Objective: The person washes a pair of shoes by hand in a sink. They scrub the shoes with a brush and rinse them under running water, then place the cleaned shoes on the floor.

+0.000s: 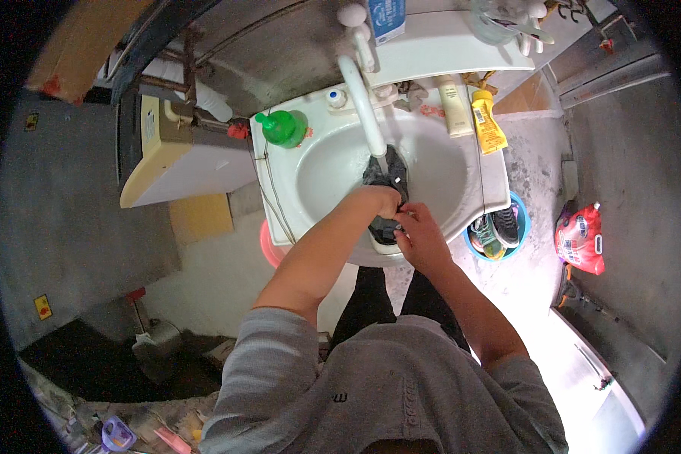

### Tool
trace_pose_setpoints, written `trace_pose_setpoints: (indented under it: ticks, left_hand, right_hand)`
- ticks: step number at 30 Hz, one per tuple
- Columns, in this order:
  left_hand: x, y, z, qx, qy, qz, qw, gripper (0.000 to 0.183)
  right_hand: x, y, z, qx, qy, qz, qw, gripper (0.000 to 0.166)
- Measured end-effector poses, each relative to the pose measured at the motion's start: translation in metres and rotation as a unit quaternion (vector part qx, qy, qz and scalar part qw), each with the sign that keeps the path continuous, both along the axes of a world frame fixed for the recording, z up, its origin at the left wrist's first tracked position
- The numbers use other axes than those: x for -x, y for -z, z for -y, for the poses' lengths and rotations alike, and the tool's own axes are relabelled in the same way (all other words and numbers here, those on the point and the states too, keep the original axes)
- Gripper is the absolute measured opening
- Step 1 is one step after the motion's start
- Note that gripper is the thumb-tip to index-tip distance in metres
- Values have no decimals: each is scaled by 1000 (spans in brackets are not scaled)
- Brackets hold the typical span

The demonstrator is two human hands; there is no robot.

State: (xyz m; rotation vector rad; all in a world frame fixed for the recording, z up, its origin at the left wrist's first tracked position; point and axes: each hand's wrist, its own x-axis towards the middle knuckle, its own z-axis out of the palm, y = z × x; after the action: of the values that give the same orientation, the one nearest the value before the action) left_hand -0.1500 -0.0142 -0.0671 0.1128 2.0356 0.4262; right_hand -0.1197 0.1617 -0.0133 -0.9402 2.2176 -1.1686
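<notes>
A dark wet shoe (390, 162) with a pale sole lies in the white washbasin (323, 170), its heel end over the front rim. From the white tap (365, 113) water runs onto its front part. My left hand (383, 200) is closed on the middle of the shoe, its fingertips mostly hidden. At the shoe's right side is my right hand (424, 235), fingers bent and thumb apart from them. Its fingertips meet the shoe's edge near my left hand; whether they pinch anything is too small to tell.
On the basin's ledge stand a green bottle (284, 129), a cream tube (455, 110) and a yellow bottle (488, 123). Below right, a blue basin (526, 218) holds shoes. A red detergent bag (581, 238) is farther right. A pink basin (269, 244) shows below left.
</notes>
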Motion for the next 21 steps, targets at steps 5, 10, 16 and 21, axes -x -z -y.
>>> trace_pose_setpoints:
  ticks: [5, 10, 16, 21]
  left_hand:
    - [4, 19, -7, 68, 56, 13, 996, 23]
    - [-5, 24, -6, 48, 36, -95, 994, 17]
    - [-1, 22, 1, 47, 79, -70, 993, 16]
    - [-6, 2, 12, -91, -62, 17, 994, 23]
  right_hand:
    - [-9, 1, -6, 21, 12, 9, 1000, 38]
    - [-3, -1, -7, 22, 7, 24, 999, 39]
    - [0, 13, -8, 48, 22, 47, 997, 38]
    - [0, 16, -5, 76, 48, 83, 992, 32]
